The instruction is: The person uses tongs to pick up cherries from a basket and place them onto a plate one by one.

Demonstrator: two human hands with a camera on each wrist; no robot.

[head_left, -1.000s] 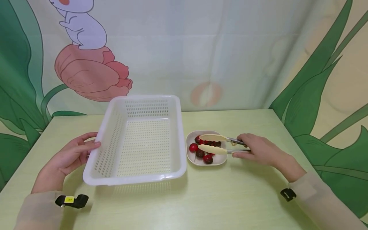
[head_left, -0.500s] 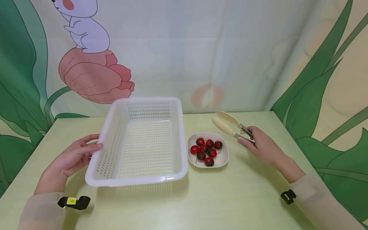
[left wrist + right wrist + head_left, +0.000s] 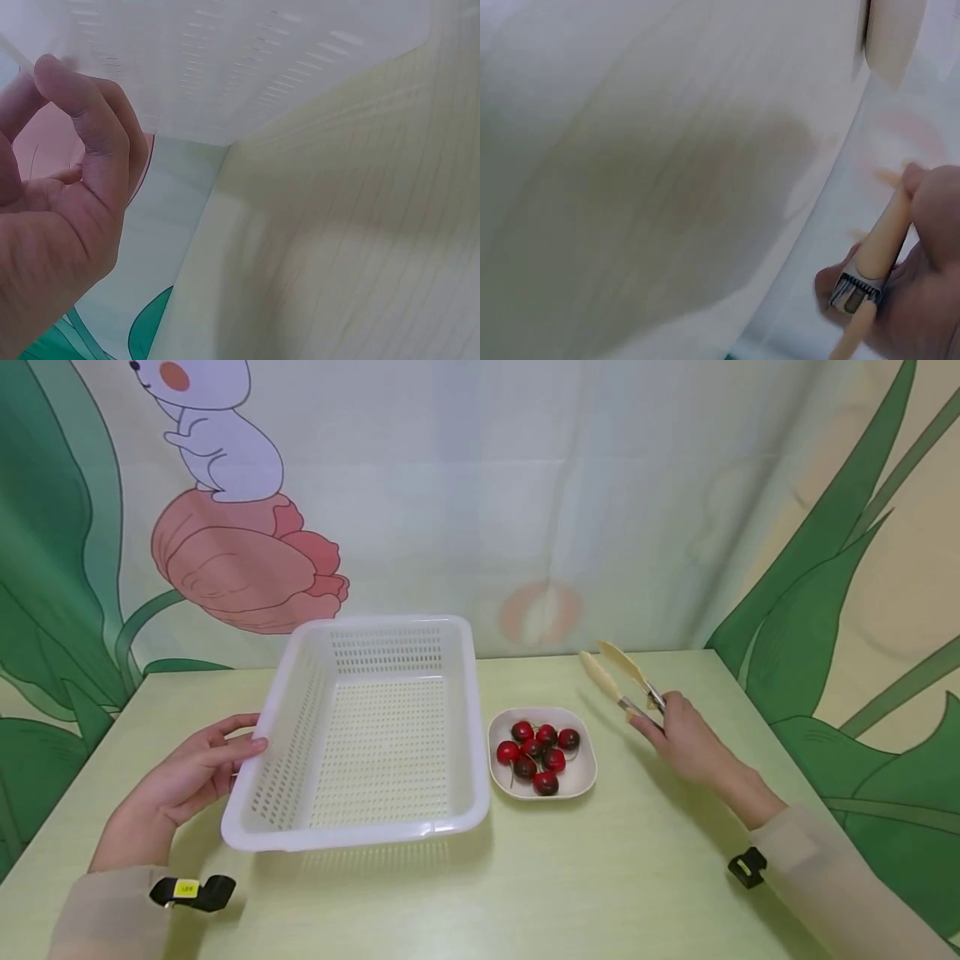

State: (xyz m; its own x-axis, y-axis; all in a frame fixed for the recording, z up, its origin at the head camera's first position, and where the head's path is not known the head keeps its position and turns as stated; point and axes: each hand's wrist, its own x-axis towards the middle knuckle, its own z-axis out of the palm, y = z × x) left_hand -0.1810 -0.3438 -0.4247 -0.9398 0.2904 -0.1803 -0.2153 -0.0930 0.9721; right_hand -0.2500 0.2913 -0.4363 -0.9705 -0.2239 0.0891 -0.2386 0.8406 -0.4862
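A white perforated plastic basket [image 3: 478, 735] is on the left half of the table, tilted, with a shadow beneath its near side. My left hand [image 3: 191, 768] grips its left rim, thumb on top and fingers behind the edge. In the left wrist view that hand [image 3: 82, 150] curls at the slotted basket wall [image 3: 247, 52]. My right hand [image 3: 690, 739] holds tongs [image 3: 600, 683] with cream tips that stand apart, nothing between them. They point away to the back left. A small white dish [image 3: 579, 778] between basket and tongs carries several red cherries [image 3: 546, 783].
The pale green table [image 3: 570, 877] ends at a printed curtain [image 3: 637, 510] behind. Another curtain with large green leaves [image 3: 810, 635] borders the right side. Black straps [image 3: 192, 892] sit over both sleeves.
One second ago the tongs were over the cherries in the dish. They have since moved right and back, now clear of the dish. The left hand keeps hold of the basket.
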